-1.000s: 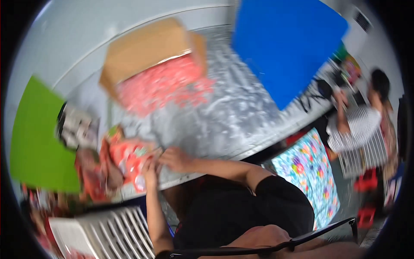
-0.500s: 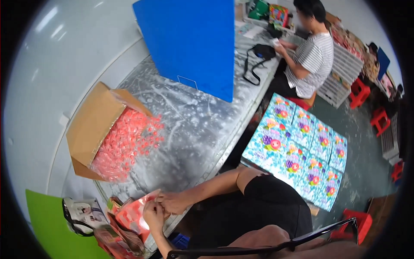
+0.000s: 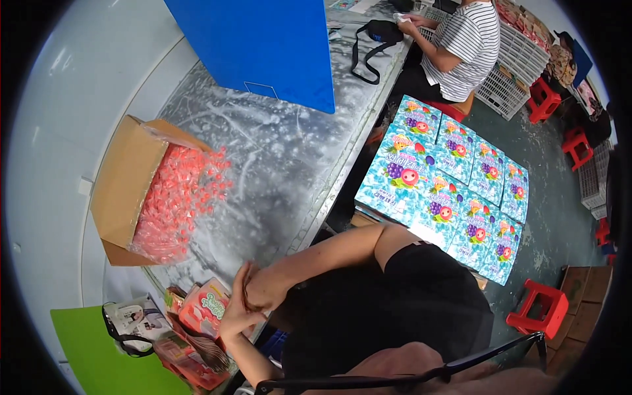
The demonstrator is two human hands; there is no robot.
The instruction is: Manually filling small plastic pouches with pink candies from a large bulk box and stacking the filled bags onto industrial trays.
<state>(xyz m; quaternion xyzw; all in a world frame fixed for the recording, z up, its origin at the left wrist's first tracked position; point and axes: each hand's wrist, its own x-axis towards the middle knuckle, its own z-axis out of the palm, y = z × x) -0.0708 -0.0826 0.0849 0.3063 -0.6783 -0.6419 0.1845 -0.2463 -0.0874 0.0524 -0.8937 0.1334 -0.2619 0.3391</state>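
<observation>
My hands meet at the near edge of the grey table, beside a red-and-pink printed pouch [image 3: 205, 309]. Fingers of my left hand [image 3: 236, 317] stretch upward with the thumb apart, and nothing shows in its grasp. My right hand [image 3: 264, 289] reaches in from the right and overlaps it; its fingers are hidden behind the left. More red printed packets [image 3: 191, 362] stand next to the pouch. Farther up, a cardboard box [image 3: 128, 191] lies on its side, spilling small red pieces in clear wrappers [image 3: 181, 201] onto the table [image 3: 263, 197].
A blue panel [image 3: 263, 52] stands on the table, with a black strapped pouch [image 3: 378, 36] beyond it. Stacked colourful printed boxes [image 3: 428, 178] are to my right. Another person [image 3: 464, 49] sits at the table. Red stools [image 3: 540, 309] stand on the floor. A white bag [image 3: 135, 322] lies at left.
The view has shifted, so the table and boxes sit higher. My hands have come off the front of the red pouch, and my left fingers have straightened out.
</observation>
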